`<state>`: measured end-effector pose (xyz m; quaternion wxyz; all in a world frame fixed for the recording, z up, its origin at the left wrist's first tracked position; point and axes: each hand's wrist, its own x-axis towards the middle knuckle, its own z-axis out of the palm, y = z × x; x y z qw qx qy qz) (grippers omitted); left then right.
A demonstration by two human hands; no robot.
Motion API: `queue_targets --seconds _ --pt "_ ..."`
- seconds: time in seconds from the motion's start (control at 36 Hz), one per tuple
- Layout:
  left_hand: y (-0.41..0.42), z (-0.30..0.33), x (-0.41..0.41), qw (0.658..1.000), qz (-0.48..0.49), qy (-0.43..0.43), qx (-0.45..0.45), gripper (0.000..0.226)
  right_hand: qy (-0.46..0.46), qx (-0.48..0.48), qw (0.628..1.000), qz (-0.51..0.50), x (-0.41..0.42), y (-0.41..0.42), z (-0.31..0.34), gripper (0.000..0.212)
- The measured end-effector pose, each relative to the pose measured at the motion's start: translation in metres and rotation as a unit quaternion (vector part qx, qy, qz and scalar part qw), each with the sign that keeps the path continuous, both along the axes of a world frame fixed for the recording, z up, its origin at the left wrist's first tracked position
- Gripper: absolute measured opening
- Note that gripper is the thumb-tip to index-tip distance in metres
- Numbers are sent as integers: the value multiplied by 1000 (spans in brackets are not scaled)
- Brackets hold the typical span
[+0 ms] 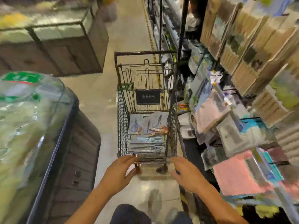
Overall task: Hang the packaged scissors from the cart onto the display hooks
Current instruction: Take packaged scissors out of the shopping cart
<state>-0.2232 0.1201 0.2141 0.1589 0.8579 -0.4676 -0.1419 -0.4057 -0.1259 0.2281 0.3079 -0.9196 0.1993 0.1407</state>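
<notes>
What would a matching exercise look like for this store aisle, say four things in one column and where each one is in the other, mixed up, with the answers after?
Things:
1. scissor packs
2. pink cloth
3. left hand
4. cardboard boxes

Places:
A. hanging on the shelving at the right
B. stacked at the upper left of the aisle
C. lying in the bottom of the cart
D. reaching toward the cart's near end, holding nothing

Pairs: 1-C, 2-A, 3-D, 4-B
</notes>
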Motion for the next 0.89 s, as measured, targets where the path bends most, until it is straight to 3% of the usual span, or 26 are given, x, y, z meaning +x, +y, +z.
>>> queue_targets --seconds 0.14,0.61,0.89 --pt "-14 -9 13 998 54 33 22 43 29 16 999 31 40 -25 -20 49" --pt "-82 -103 141 987 69 136 52 50 156 13 988 8 171 -83 -76 48" --pt "-108 -179 179 979 71 172 78 64 198 44 979 7 224 -105 -153 48"
